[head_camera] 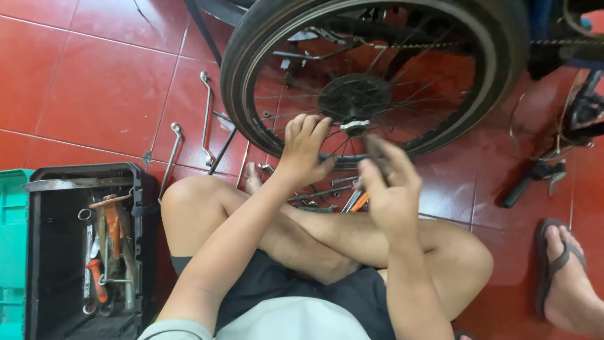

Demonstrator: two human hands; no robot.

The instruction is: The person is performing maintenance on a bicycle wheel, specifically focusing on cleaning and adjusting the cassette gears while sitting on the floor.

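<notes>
Red tile floor [94, 88] | bicycle wheel [377, 75] upright, hub axle [354, 126] at centre | left hand [303, 151] spread, just left of axle | right hand [390, 189] blurred below axle, grip unclear | wheel stiff, light; spokes fragile, hold by rim | toolbox [88, 252] far left.

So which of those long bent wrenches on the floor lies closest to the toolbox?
The shorter silver wrench, running diagonally just beyond the black toolbox's far corner. The longer wrench lies farther off, beside the bicycle wheel's tyre.
</notes>
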